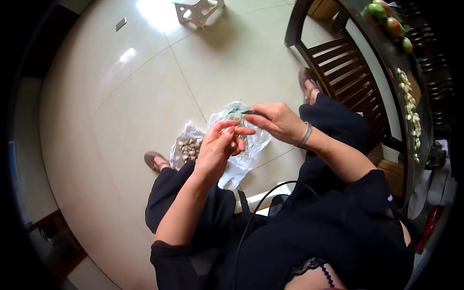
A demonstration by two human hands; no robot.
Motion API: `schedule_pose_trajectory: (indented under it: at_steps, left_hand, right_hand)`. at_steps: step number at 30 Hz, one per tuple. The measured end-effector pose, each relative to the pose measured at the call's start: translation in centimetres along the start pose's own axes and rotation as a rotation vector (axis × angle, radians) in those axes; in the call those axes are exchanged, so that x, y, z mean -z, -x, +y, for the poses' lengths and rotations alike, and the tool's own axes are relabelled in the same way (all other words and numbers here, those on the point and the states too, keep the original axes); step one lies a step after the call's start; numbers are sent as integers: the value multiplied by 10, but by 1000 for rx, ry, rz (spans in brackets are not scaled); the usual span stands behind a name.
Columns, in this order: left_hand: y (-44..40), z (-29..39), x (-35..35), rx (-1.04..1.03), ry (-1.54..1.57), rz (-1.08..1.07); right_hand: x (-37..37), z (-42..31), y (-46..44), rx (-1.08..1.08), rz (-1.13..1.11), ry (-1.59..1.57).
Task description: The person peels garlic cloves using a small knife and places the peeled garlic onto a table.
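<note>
The right hand, just right of the frame's centre, grasped a slim dark tool between thumb and fingers. Its rear end was hidden inside the hand, and at this blur its exact kind was hard to make out. The tool lay near the middle of the frame, its tapered tip towards the left and its long axis running almost across the picture, the tip slightly higher than the rear.

The left hand, just below and left of the tip, had its fingers bent and its thumb drawn in against them. A small pale spot showed among the fingers, but whether it was a held piece could not be told.

Behind the hands, a crumpled clear bag was partly covered, its contents unclear. To its left, a white bag held knobbly pale pieces, some hidden by the left forearm.

At the right, smooth whitish pieces lined a dark table, which ran into the black border. A stool was cut off at the top edge.
</note>
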State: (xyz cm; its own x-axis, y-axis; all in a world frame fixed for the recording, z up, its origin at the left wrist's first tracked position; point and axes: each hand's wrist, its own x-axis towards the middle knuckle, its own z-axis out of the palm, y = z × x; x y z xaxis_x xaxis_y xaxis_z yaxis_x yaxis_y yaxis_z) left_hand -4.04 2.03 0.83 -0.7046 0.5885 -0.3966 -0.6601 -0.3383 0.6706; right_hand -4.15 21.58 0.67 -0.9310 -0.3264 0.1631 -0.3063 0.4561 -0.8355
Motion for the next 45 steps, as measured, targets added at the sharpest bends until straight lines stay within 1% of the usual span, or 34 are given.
schedule_pose_trajectory:
  at_steps: [3, 5, 8, 12, 15, 16, 18, 20, 24, 26, 28, 29, 31, 34, 38, 43, 45]
  left_hand:
    - [2, -1, -2, 35, -27, 97]
    - [2, 2, 1, 88, -89, -11]
    - [6, 5, -1, 126, -150, 40]
    - [8, 5, -1, 58, -92, 55]
    - [9, 5, 0, 36, -98, 55]
    - [9, 4, 1, 29, -101, 55]
    - [10, 6, 0, 33, -90, 67]
    - [10, 5, -1, 38, -80, 75]
    - [10, 1, -1, 2, -53, 102]
    - [10, 2, -1, -4, -35, 101]
    - [11, 5, 0, 107, 64, 99]
    - [11, 6, 0, 107, 66, 100]
    - [12, 9, -2, 129, 103, 52]
    - [11, 6, 0, 113, 101, 37]
    - [11, 5, -1, 109, 109, 64]
    - [10, 4, 2, 115, 148, -1]
    - [11, 4, 1, 121, 148, 4]
  right_hand:
    - [0, -3, 2, -53, -16, -32]
    - [-2, -4, 2, -83, -7, -65]
    - [-1, -4, 1, -92, -30, -32]
    - [2, -7, -1, -128, -64, -33]
    - [3, -7, 0, -92, -118, -34]
    - [2, -8, 0, -92, -121, -37]
    - [-1, -11, 0, -8, -126, -99]
    - [-6, -7, 1, -9, -117, -131]
    - [-8, -7, 0, 43, -146, -65]
    - [-8, -6, 0, 113, -127, 35]
    - [-9, -6, 0, 139, -132, 76]
    - [-9, -7, 0, 164, -137, 118]
    - [-7, -10, 0, 164, -138, 153]
    - [-8, -11, 1, 179, -129, 203]
    - [-8, -12, 2, 185, -131, 242]
    - [-7, -15, 2, 167, -131, 248]
    - [-7, -16, 2, 164, -127, 242]
